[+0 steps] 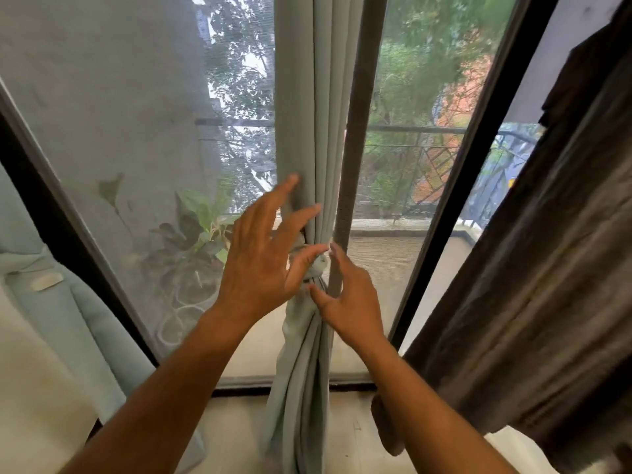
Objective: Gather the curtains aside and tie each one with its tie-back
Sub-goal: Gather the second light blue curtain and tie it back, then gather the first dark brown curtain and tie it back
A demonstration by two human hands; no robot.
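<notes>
Showing the pale green curtain (309, 114) gathered into a narrow column against the central window frame (357, 131), cinched at its waist by a tie-back (313, 265) of the same cloth. The left hand (263, 261) and right hand (345, 299) both lie with fingers spread and relaxed about the knot, grasping nothing, fingertips touching or just beside the fabric. By appearance this curtain is tied; the dark brown curtain (547, 268) at right hangs with no tie-back visible and seemingly remains to be done.
</notes>
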